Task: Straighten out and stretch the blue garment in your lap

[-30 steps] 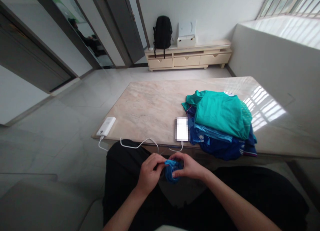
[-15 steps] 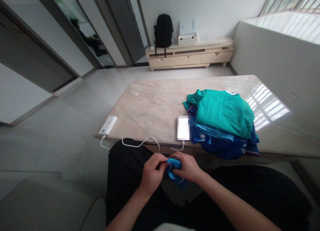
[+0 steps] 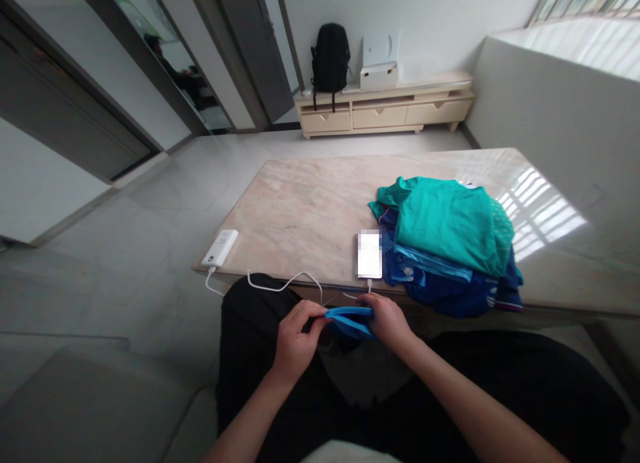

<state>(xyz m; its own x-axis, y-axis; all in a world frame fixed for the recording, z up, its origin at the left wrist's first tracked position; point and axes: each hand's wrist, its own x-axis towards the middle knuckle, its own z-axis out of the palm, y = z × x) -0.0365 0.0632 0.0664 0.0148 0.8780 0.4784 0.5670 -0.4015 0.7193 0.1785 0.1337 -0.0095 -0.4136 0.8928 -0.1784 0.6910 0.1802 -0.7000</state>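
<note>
A small bright-blue cloth (image 3: 351, 321) is stretched sideways between my two hands, above my lap and just in front of the table edge. Its upper edge parts into two layers with a narrow gap, and darker blue fabric hangs below. My left hand (image 3: 299, 336) pinches its left end between thumb and fingers. At the other end, my right hand (image 3: 393, 323) grips it with fingers wrapped over the edge. What kind of garment it is, I cannot tell.
On the marble table (image 3: 310, 203) lies a clothes pile (image 3: 453, 226), green over blue. Beside it a phone (image 3: 370, 255) has its screen blurred out. A white power bank (image 3: 220, 248) lies at the left corner, with a white cable (image 3: 285, 283) along the front edge. A backpack (image 3: 331, 59) stands on the far cabinet.
My hands have moved apart, pulling the bunched blue cloth out into a wider strip. The view has shifted slightly.
</note>
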